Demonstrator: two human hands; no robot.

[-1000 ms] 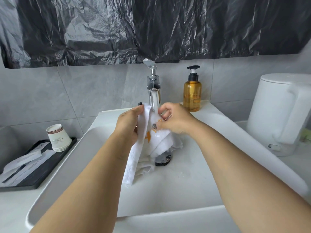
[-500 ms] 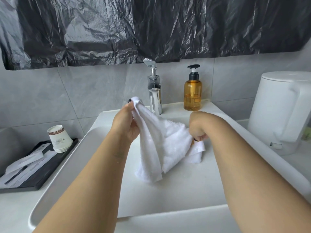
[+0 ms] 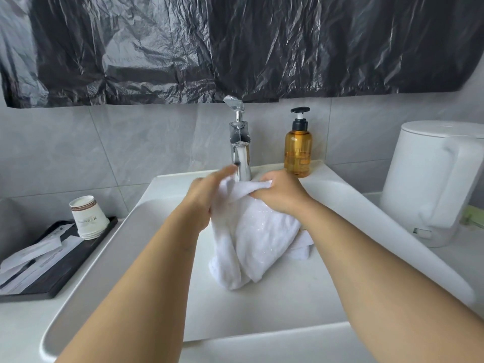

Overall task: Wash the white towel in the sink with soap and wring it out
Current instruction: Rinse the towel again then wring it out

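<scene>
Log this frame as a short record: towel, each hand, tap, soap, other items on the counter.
towel: white towel bunched, hanging into the sink
left hand: grips the towel's upper left edge
right hand: grips the towel's top, by the faucet
water: flow cannot be told
soap: amber pump bottle upright behind the basin
left counter: stacked paper cups on a black tray
right counter: white kettle

Bright, soft, even light, hardly any shadows. Crinkled black plastic sheet [image 3: 235, 48] shows glare streaks, edges bow wide-angle style, left hand [image 3: 204, 195] motion-blurred.
</scene>
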